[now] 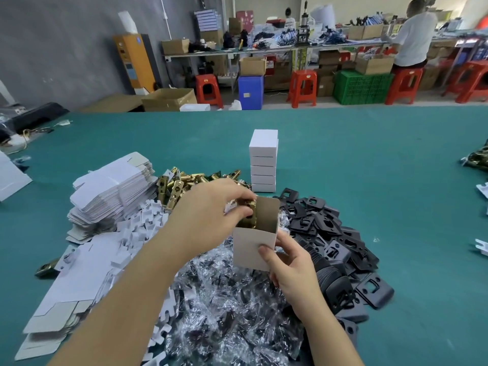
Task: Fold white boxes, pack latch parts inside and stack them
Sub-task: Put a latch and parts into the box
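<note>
My right hand (293,268) grips an open white box (250,245) by its lower right side, thumb on the front face, top flap standing up. My left hand (211,207) pinches a brass latch part (249,215) at the box's mouth, partly inside it. Behind stands a stack of several closed white boxes (263,162). A pile of brass latches (182,183) lies left of that stack. Flat unfolded white boxes (113,191) are piled at the left.
Black strike plates (330,233) are heaped to the right, clear bags of small parts (224,313) lie under my hands, and white card inserts (145,220) sit beside them on the green table (369,167). A person sits at a far bench.
</note>
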`<state>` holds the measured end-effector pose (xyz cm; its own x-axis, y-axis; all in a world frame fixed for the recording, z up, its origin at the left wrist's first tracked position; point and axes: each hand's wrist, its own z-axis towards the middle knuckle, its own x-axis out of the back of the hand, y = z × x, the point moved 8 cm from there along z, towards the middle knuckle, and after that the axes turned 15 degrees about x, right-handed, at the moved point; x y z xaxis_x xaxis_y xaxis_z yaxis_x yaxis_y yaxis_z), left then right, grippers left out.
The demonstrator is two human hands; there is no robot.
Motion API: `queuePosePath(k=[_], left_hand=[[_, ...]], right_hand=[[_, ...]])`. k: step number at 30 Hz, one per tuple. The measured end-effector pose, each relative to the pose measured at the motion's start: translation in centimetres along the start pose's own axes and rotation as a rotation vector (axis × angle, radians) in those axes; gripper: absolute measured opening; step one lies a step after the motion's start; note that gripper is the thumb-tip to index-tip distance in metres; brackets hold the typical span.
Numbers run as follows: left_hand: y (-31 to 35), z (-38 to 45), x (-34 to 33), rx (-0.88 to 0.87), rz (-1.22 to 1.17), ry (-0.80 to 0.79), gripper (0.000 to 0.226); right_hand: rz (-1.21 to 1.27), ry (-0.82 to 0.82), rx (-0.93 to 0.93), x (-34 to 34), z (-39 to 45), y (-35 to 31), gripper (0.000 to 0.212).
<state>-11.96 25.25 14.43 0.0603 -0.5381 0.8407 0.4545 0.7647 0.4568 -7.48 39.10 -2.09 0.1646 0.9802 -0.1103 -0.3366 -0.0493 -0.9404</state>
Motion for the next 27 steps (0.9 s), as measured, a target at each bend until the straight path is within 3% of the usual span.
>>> queuePosePath(k=[3, 12, 17, 19, 23, 27], left_hand=[[0.7, -0.4, -1.2, -0.012, 0.148, -0.045, 0.016], [-1.7, -0.2, -1.8, 0.088, 0.221, -0.063, 0.011], [-3.2, 0.2, -0.9, 0.128, 0.134, -0.003, 0.006], [-3.9, 0.3, 0.0, 0.155, 0.009, 0.061, 0.017], [-9.4, 0.9, 1.2, 0.43, 0.008, 0.176, 0.043], [-16.4, 0.8, -0.3, 0.646, 0.312, 0.038, 0.015]], right_hand=[[-0.017, -0.013, 0.009, -0.1, 0.0, 0.0, 0.047], [-0.11, -0.003, 0.052, 0.3, 0.1, 0.2, 0.036], [-0.184, 0.004, 0.082, 0.4, 0.0, 0.4, 0.041], [-0.167, 0.014, 0.093, 0.4, 0.0, 0.4, 0.045], [-0.153, 0.033, 0.095, 0.7, 0.0, 0.2, 0.045], [-0.148, 0.047, 0.087, 0.8, 0.1, 0.3, 0.036]])
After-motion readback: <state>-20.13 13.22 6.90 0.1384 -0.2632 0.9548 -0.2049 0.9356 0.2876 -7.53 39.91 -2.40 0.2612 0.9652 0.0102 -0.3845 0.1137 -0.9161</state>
